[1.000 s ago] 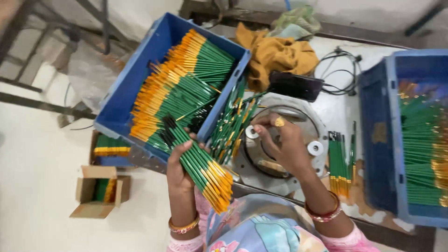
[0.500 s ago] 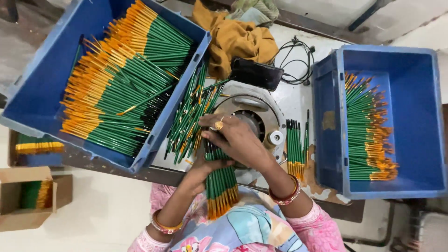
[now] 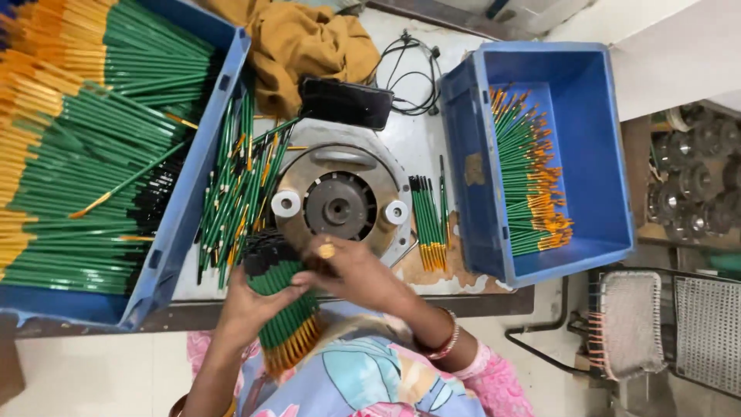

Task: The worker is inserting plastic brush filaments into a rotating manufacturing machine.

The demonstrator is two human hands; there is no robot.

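Observation:
My left hand [image 3: 248, 307] grips a thick bundle of green pencils [image 3: 284, 320] with black tips and orange ends, held upright at the table's near edge. My right hand [image 3: 349, 272], wearing a ring, rests its fingers on the top of the same bundle, just in front of a round metal machine [image 3: 340, 202]. Loose green pencils [image 3: 239, 185] lie in a heap left of the machine. A small row of pencils [image 3: 428, 220] lies to its right.
A big blue crate [image 3: 193, 177] full of green pencils stands at the left. A second blue crate [image 3: 587, 147] at the right holds fewer pencils. A brown cloth [image 3: 309, 42], a black phone [image 3: 346, 102] and cables lie behind the machine. Metal parts and wire baskets sit on the right.
The view has swung right and closer. The bundle has moved from beside the left crate to the table's near edge, and my right hand has come onto it.

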